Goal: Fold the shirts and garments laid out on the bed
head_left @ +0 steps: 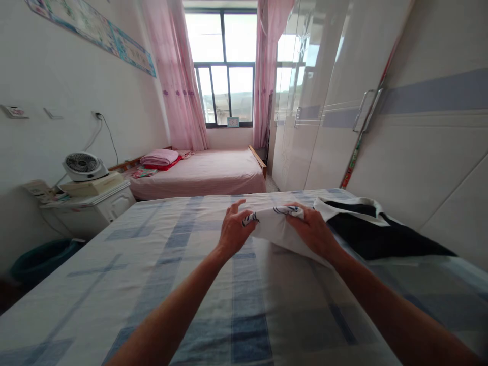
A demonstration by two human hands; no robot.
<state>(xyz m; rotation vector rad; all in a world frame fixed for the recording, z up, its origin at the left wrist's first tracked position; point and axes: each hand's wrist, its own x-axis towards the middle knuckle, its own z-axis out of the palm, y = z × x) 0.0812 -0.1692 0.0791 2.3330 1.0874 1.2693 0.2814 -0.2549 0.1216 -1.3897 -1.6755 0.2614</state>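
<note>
Gripping a white shirt near the bed's twelve o'clock edge, left hand pinches, right hand grasps; open checked bedsheet toward nine o'clock.

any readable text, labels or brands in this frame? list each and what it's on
None readable.
Wall poster: has print, too small and blurred.
Small card on the windowsill: blurred.
Fan: no legible brand.
White and navy garment under the left hand and right hand: stripes only.

Bright window, pink curtains, pink bed, white wardrobe.
</note>
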